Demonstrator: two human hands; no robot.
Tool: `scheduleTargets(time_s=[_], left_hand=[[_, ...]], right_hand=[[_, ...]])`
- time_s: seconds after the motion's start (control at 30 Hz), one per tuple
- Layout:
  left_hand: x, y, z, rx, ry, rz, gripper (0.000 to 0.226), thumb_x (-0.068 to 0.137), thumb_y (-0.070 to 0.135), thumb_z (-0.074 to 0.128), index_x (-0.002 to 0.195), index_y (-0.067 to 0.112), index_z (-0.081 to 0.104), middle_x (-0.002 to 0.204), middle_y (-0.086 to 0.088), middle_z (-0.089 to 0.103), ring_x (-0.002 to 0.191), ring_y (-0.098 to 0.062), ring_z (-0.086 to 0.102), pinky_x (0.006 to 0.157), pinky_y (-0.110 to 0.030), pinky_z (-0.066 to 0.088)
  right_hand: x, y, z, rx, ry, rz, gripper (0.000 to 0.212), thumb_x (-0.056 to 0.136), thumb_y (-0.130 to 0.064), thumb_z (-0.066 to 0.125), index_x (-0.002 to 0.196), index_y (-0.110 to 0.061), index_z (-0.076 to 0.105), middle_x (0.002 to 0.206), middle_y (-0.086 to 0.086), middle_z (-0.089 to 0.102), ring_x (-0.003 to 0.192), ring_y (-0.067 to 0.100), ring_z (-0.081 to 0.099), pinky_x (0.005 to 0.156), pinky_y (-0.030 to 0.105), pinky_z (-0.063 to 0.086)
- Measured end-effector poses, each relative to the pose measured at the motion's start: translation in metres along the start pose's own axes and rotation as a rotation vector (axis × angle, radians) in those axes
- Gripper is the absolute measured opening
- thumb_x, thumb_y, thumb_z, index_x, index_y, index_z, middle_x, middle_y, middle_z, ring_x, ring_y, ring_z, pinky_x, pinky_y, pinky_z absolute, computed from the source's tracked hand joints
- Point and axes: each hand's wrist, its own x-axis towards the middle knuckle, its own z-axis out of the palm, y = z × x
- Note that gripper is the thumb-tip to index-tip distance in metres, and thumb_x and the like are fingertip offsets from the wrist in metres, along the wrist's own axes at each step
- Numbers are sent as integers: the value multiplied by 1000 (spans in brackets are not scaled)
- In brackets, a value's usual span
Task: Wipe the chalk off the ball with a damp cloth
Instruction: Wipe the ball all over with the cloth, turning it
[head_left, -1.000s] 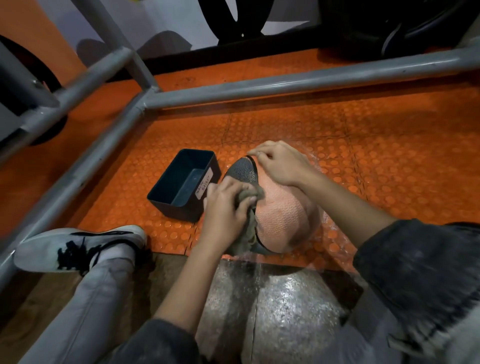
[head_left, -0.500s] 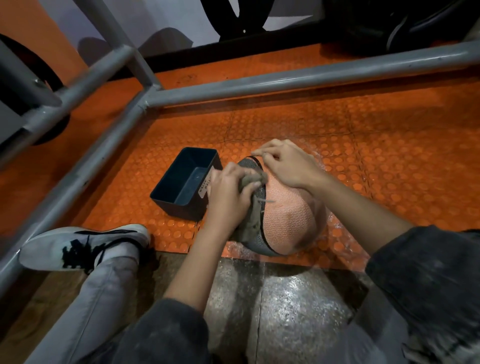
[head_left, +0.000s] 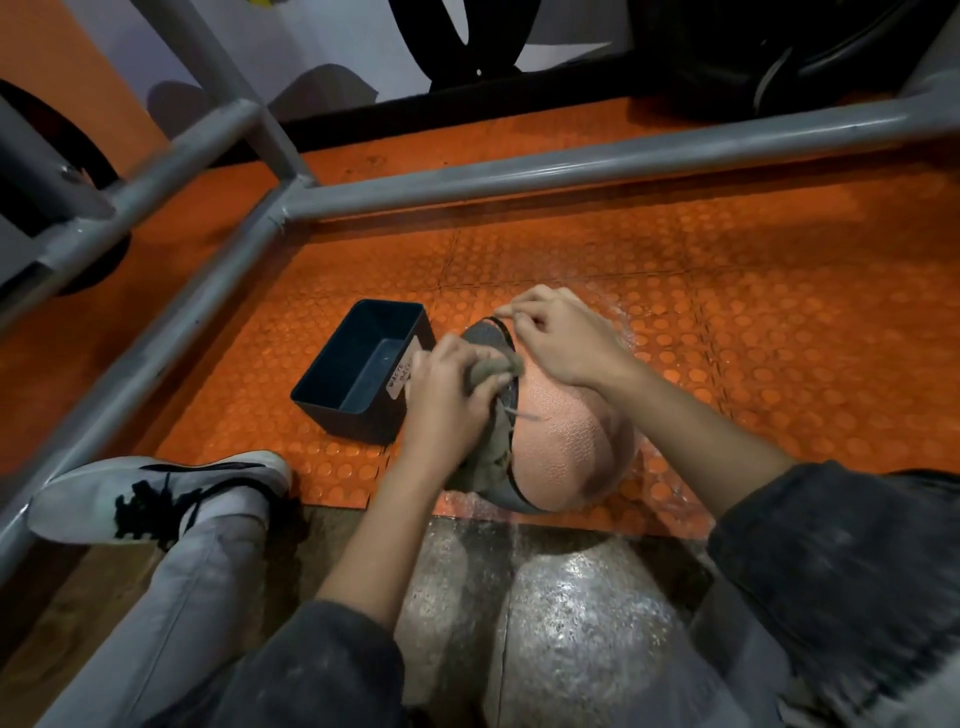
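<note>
A pink and grey textured ball (head_left: 566, 447) sits on the orange studded floor mat (head_left: 779, 332) in the middle of the view. My left hand (head_left: 447, 400) grips a bunched grey-brown cloth (head_left: 491, 370) and presses it against the ball's upper left side, on the grey panel; more cloth hangs down along the ball's left edge. My right hand (head_left: 558, 338) rests on top of the ball with its fingers curled over the far side, steadying it.
A dark blue rectangular bin (head_left: 358, 371) with a white label stands just left of the ball. Grey metal frame bars (head_left: 571, 169) run across the back and down the left. My left leg and white shoe (head_left: 156, 499) lie at lower left.
My left hand has slid the cloth up the ball's left side, from the middle toward the top. My right hand has stayed on top of the ball.
</note>
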Motion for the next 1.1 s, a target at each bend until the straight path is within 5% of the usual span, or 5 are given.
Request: scheduleTargets(time_s=[0.37,0.53,0.8,1.0,1.1], left_hand=[[19,-12,-1,-25,24,-23,10,84,20,69,93,17,70,91,5,55,99,-29,50,82,-23,25],[52,-11,6,-64,16,-95,13,86,26,66,98,21,71,92,8,53,103,-28,52,92,-46,42],[-23,-15,15,-90,74,123,29,82,41,57,97,21,71,92,17,47,96,-25,47,86,0,17],[6,-6,9,-142,101,68,32,77,56,52,89,31,68,89,13,52,95,-16,44,84,-17,27],[37,-7,8,-152,65,10,10,83,43,60,90,37,64,93,8,59,100,-23,52,89,-23,31]], right_hand=[[0,-2,-1,-12,5,34,34,98,-35,34,119,-42,61,124,-23,53,121,7,39,86,28,30],[-3,0,1,-64,15,22,36,99,-35,33,124,-33,59,128,-17,51,121,11,40,82,26,28],[1,5,-3,18,22,64,35,98,-34,34,117,-42,62,125,-22,53,119,6,41,88,27,30],[-8,6,-4,21,19,32,34,98,-35,35,120,-42,61,124,-22,52,117,5,40,91,31,36],[-8,5,-4,-2,19,40,34,98,-35,37,122,-35,61,127,-21,52,120,6,39,92,29,33]])
